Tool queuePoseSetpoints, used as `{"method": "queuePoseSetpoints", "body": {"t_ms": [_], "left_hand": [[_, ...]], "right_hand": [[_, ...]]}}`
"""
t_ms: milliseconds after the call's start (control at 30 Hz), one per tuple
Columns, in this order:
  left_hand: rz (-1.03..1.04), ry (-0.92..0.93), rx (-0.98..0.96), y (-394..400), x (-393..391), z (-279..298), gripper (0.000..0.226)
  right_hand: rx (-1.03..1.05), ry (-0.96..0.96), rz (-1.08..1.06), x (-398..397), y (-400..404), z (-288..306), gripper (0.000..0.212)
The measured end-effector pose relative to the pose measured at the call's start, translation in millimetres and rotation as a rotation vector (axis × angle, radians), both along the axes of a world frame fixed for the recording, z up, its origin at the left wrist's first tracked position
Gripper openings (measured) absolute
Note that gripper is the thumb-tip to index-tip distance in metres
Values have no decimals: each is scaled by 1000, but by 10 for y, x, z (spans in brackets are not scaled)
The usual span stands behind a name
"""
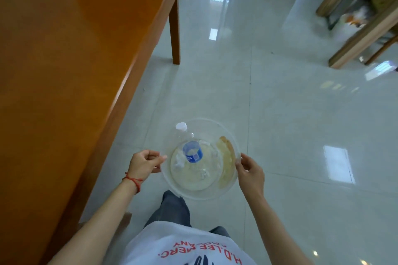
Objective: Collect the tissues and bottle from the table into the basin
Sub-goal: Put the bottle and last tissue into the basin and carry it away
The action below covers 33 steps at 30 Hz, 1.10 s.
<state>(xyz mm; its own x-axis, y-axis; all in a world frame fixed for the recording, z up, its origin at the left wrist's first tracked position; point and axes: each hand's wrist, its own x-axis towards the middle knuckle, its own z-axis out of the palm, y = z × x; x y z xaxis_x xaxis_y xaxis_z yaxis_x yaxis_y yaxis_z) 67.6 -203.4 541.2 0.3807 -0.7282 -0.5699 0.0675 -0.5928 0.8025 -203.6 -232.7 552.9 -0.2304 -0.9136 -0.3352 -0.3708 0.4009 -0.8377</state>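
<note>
A clear round plastic basin (217, 192) is held above the tiled floor in front of me. Inside it lies a clear bottle (190, 146) with a white cap and blue label, its neck leaning over the far left rim. White crumpled tissues (179, 160) lie on the basin's bottom around the bottle. My left hand (143, 163) pinches the basin's left rim. My right hand (251, 173) grips the right rim. A red string bracelet circles my left wrist.
An orange wooden table (64, 60) fills the left side, its leg (174, 26) standing on the floor ahead. Glossy pale floor tiles (280, 114) stretch forward. Light wooden furniture (361, 28) stands at the far right, with a bag beneath it.
</note>
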Motion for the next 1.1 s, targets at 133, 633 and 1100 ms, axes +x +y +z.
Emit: {"method": "queuePoseSetpoints", "body": {"t_ms": [133,633,1100], "left_hand": [[-40,6,-2,-606,208,86,21],[-62,2,31,-2563,329,-58,15],[32,-20,20,-4614,150,48,20]], "right_hand": [[-13,-20,-62,222,-513,60,21],[-4,-4,-84,320,-2392,-80,26],[-29,-7,35,207,-4758,19,28]]}}
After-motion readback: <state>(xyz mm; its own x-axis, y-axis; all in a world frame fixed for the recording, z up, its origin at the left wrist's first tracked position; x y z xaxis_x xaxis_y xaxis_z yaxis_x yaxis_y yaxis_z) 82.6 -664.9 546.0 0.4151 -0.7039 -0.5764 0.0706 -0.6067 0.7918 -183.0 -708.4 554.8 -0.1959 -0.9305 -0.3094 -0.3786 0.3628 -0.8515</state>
